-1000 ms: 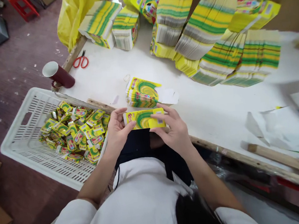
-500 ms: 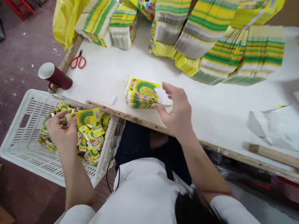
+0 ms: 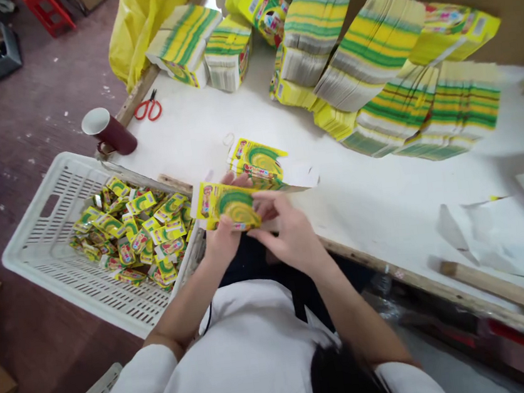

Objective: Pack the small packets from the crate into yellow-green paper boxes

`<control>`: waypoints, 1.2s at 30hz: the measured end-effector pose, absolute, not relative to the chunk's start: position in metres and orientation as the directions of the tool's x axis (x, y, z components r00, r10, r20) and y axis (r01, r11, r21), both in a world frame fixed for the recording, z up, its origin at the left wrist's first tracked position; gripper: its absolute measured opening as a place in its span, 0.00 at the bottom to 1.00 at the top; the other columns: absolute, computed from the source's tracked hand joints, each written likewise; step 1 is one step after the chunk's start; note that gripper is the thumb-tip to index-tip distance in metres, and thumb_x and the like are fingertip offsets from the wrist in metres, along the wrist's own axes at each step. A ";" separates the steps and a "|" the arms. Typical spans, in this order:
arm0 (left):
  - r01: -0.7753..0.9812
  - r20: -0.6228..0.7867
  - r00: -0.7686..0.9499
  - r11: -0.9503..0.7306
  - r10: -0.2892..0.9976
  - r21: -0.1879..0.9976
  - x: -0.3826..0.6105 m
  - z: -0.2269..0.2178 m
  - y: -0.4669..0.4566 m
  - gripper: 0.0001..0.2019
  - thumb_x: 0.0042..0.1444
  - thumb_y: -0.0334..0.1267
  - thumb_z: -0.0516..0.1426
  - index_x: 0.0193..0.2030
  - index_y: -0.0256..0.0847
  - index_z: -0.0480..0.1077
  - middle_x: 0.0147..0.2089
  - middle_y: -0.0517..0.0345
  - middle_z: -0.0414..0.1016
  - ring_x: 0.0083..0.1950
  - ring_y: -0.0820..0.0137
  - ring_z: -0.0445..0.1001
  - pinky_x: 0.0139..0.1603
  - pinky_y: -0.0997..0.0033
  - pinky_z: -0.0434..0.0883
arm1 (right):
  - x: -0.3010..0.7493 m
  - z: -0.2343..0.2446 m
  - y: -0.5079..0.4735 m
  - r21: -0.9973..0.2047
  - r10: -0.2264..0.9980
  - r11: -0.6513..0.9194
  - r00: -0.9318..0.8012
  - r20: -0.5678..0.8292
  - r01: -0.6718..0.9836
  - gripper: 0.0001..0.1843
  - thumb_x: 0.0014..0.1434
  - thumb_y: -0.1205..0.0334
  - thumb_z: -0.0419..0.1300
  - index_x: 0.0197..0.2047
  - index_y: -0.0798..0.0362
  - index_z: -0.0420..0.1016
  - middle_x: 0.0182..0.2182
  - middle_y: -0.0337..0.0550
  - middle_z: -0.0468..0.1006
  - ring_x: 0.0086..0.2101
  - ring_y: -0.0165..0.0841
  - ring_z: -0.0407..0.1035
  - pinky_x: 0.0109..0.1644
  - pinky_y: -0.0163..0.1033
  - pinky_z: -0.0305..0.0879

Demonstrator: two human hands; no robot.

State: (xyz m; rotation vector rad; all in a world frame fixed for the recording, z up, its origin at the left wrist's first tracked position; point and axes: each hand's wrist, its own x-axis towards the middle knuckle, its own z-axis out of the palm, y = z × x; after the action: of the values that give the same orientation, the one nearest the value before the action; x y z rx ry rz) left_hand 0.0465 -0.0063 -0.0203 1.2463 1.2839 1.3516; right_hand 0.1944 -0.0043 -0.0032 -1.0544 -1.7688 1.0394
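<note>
A yellow-and-green printed carton [image 3: 232,207] is held between both hands in front of the table's edge. My left hand [image 3: 223,239] grips its left part from below, thumb on the printed face. At the right end, my right hand [image 3: 287,228] has its fingers and thumb closed on the carton. Just behind lies a small pile of flat cartons [image 3: 260,159] on the white table [image 3: 361,201], partly hidden by the held one. To the left, a white plastic basket [image 3: 40,244] holds many small yellow-green cartons [image 3: 128,227].
Bundled stacks of flat cartons [image 3: 378,51] line the table's back. Red-handled scissors [image 3: 148,108] and a maroon mug [image 3: 115,134] are at the left end. A wooden strip [image 3: 504,289] and crumpled white paper [image 3: 497,226] lie at the right. A yellow bag [image 3: 130,35] hangs at the far corner.
My left hand has come from over the basket to the table's edge. A carton is now between both hands; my right hand has moved left and down, away from the pile.
</note>
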 end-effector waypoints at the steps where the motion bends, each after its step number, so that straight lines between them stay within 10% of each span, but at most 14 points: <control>1: -0.027 0.078 -0.201 -0.085 0.976 0.996 0.055 -0.017 -0.005 0.39 0.57 0.76 0.37 0.54 0.48 0.66 0.44 0.49 0.75 0.48 0.60 0.78 0.43 0.57 0.78 | 0.190 -0.006 -0.012 -0.950 0.916 0.274 -0.342 0.210 0.150 0.26 0.59 0.64 0.65 0.59 0.47 0.62 0.38 0.40 0.73 0.39 0.36 0.73 0.46 0.43 0.75; 6: -0.274 0.035 -0.350 -0.139 0.936 0.952 0.061 -0.005 0.004 0.34 0.60 0.73 0.37 0.41 0.46 0.66 0.31 0.57 0.67 0.34 0.67 0.74 0.42 0.61 0.77 | 0.174 -0.016 -0.030 -0.958 0.928 0.272 -0.288 0.237 0.090 0.24 0.60 0.58 0.67 0.58 0.47 0.68 0.47 0.46 0.76 0.43 0.37 0.73 0.47 0.43 0.75; 11: -0.214 0.005 -0.256 -0.062 0.967 0.975 0.048 -0.026 -0.005 0.40 0.47 0.80 0.48 0.48 0.47 0.71 0.39 0.54 0.76 0.44 0.61 0.79 0.42 0.60 0.77 | 0.184 -0.017 -0.018 -0.935 0.948 0.292 -0.192 0.254 0.202 0.16 0.61 0.59 0.66 0.52 0.48 0.74 0.40 0.43 0.79 0.36 0.35 0.73 0.41 0.42 0.75; 17: -0.104 0.004 -0.199 -0.025 0.980 0.994 0.009 -0.037 -0.013 0.17 0.48 0.53 0.69 0.38 0.45 0.78 0.39 0.58 0.83 0.40 0.67 0.81 0.47 0.65 0.77 | 0.212 -0.017 -0.008 -0.896 0.925 0.370 -0.183 0.332 0.245 0.05 0.63 0.64 0.63 0.41 0.46 0.81 0.32 0.38 0.81 0.32 0.34 0.75 0.36 0.39 0.73; 22: 0.091 0.105 0.143 -0.119 0.984 0.989 -0.027 0.000 -0.008 0.53 0.37 0.78 0.58 0.65 0.46 0.67 0.67 0.41 0.70 0.68 0.47 0.68 0.67 0.49 0.67 | 0.226 -0.016 -0.007 -0.687 0.851 0.520 -0.246 0.463 0.507 0.12 0.65 0.67 0.61 0.44 0.40 0.82 0.35 0.40 0.83 0.38 0.37 0.75 0.47 0.48 0.72; 26: 0.493 0.013 0.340 -0.191 0.940 0.849 -0.009 0.012 -0.014 0.52 0.40 0.58 0.72 0.70 0.44 0.58 0.68 0.40 0.67 0.67 0.47 0.68 0.67 0.48 0.67 | 0.221 -0.015 -0.012 -0.571 0.751 0.659 -0.389 0.534 0.490 0.17 0.65 0.67 0.61 0.49 0.31 0.79 0.41 0.36 0.83 0.48 0.39 0.74 0.65 0.56 0.61; 31: 0.604 0.027 0.276 -0.195 0.961 0.772 0.027 -0.004 -0.026 0.35 0.51 0.38 0.66 0.64 0.44 0.57 0.56 0.50 0.75 0.53 0.59 0.78 0.53 0.61 0.75 | 0.210 -0.022 -0.020 -0.841 0.909 0.400 -0.041 0.415 0.365 0.37 0.63 0.48 0.62 0.72 0.42 0.56 0.68 0.52 0.62 0.68 0.50 0.57 0.69 0.63 0.58; 36: 0.546 0.283 0.374 -0.457 0.883 0.702 0.038 -0.017 -0.034 0.36 0.50 0.31 0.63 0.64 0.45 0.53 0.58 0.47 0.70 0.55 0.60 0.76 0.51 0.62 0.75 | 0.203 -0.038 -0.019 -0.996 0.903 -0.049 -0.429 -0.010 -0.080 0.29 0.70 0.45 0.51 0.70 0.46 0.61 0.59 0.52 0.76 0.56 0.43 0.74 0.56 0.51 0.76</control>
State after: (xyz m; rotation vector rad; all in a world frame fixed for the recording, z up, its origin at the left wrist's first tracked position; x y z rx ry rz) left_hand 0.0383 -0.0340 -0.0173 2.1384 1.2300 0.8886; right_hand 0.2031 -0.0191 -0.0377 -0.9218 -1.4399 1.5914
